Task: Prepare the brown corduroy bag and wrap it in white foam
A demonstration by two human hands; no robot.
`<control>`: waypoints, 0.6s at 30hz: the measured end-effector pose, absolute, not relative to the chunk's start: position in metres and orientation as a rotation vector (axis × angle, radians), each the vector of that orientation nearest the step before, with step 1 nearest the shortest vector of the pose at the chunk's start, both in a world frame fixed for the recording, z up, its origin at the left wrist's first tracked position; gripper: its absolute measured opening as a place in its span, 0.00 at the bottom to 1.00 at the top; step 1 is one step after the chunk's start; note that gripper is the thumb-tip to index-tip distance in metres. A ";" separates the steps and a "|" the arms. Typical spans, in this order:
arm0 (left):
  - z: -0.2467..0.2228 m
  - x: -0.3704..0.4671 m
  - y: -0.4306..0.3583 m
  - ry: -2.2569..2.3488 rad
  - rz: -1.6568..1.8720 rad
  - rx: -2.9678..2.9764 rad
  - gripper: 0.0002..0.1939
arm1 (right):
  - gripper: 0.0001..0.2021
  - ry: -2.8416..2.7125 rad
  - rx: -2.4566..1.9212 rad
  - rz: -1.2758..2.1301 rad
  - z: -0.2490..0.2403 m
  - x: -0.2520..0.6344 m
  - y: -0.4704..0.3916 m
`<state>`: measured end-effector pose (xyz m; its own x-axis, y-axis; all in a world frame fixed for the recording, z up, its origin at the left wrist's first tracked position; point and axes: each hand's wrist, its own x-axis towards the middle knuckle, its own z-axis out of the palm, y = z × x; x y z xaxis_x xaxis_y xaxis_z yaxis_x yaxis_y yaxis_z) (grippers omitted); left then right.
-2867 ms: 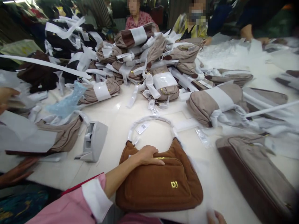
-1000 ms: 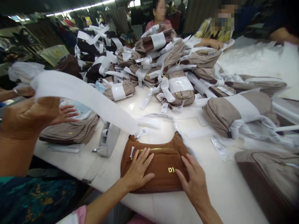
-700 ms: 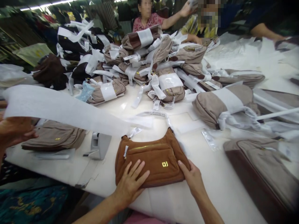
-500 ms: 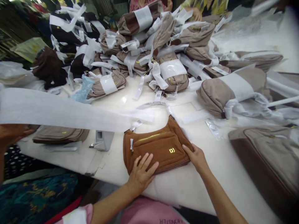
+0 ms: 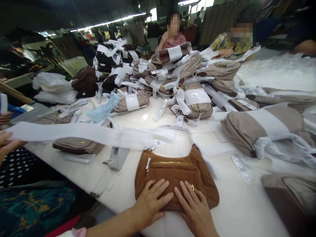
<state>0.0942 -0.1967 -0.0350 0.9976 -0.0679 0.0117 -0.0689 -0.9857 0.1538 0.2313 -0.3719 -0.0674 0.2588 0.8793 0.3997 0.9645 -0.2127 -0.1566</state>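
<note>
A brown shoulder bag (image 5: 172,168) lies on the white table, its gold zipper facing up and its wrapped strap curving away behind it. My left hand (image 5: 153,199) rests flat on the bag's lower left front, fingers spread. On the lower right front lies my right hand (image 5: 195,204), also with fingers apart, partly covering the gold emblem. Neither hand grips anything. A long white strip (image 5: 81,133) stretches from another person's hand at the left edge to near the bag's top left corner.
A heap of taupe bags with white wraps (image 5: 197,97) covers the table's back. A grey tape dispenser (image 5: 118,158) and a folded taupe bag (image 5: 79,144) are at left. More taupe bags (image 5: 269,126) lie at right. Two people sit across the table.
My right hand has moved from the bag's right edge onto its front and opened. The bag sits straighter. The view has tilted up, showing more of the room.
</note>
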 end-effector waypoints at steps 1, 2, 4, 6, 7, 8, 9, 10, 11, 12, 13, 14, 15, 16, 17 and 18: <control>-0.032 0.096 -0.198 -0.053 -0.063 2.983 0.39 | 0.25 -1.634 -2.190 -0.331 -0.074 0.228 -0.372; -0.030 0.098 -0.200 -0.020 -0.104 2.991 0.43 | 0.24 -1.596 -2.214 -0.346 -0.079 0.225 -0.374; -0.031 0.099 -0.202 -0.061 -0.091 3.024 0.42 | 0.21 -1.595 -2.244 -0.385 -0.083 0.220 -0.382; -0.037 0.098 -0.203 -0.155 0.010 3.045 0.34 | 0.21 -1.667 -2.203 -0.414 -0.078 0.219 -0.388; -0.041 0.097 -0.202 -0.177 0.081 3.051 0.29 | 0.20 -1.679 -2.157 -0.398 -0.073 0.223 -0.388; -0.046 0.096 -0.201 -0.185 0.164 3.055 0.25 | 0.19 -1.631 -2.121 -0.348 -0.067 0.229 -0.385; -0.050 0.095 -0.201 -0.184 0.245 3.057 0.23 | 0.16 -1.515 -2.118 -0.237 -0.060 0.238 -0.377; -0.054 0.094 -0.200 -0.182 0.322 3.059 0.21 | 0.14 -1.350 -2.146 -0.089 -0.054 0.250 -0.364; -0.057 0.094 -0.199 -0.184 0.392 3.059 0.20 | 0.13 -1.141 -2.190 0.056 -0.048 0.264 -0.347; -0.059 0.094 -0.198 -0.185 0.465 3.059 0.19 | 0.13 -0.939 -2.270 0.289 -0.044 0.280 -0.327; -0.060 0.095 -0.196 -0.187 0.550 3.059 0.18 | 0.14 -0.868 -2.324 0.348 -0.041 0.296 -0.305; -0.060 0.096 -0.194 -0.221 0.629 3.066 0.17 | 0.16 -0.816 -2.371 0.370 -0.040 0.313 -0.283; -0.061 0.099 -0.192 -0.280 0.690 3.083 0.16 | 0.16 -0.751 -2.425 0.394 -0.041 0.329 -0.263; -0.061 0.102 -0.188 -0.362 0.764 3.099 0.16 | 0.17 -0.690 -2.473 0.430 -0.043 0.343 -0.245; -0.062 0.106 -0.185 -0.491 0.787 3.131 0.17 | 0.16 -0.631 -2.514 0.475 -0.046 0.357 -0.230; -0.064 0.112 -0.182 -0.560 0.813 3.150 0.18 | 0.15 -0.587 -2.541 0.518 -0.050 0.368 -0.219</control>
<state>0.1117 -0.1815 -0.0639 0.8223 -0.3607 0.4402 -0.2826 -0.9302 -0.2343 0.3683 -0.2187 -0.0505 0.8367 0.4882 -0.2484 0.3075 -0.7939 -0.5245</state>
